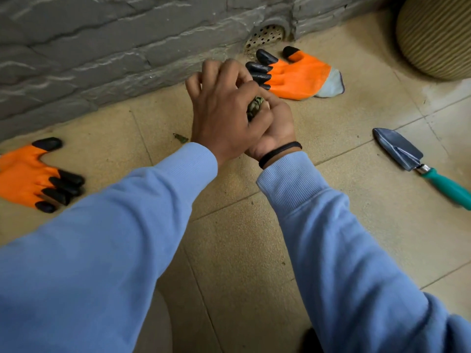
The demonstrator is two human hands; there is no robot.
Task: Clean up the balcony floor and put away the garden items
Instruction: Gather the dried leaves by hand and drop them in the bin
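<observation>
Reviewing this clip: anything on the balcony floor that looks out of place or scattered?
Yes. The two orange gloves lie far apart, one by the wall drain, the other at the left edge. A trowel lies loose on the tiles, and a stray leaf sits near the wall. The right hand holds gathered leaves.
</observation>
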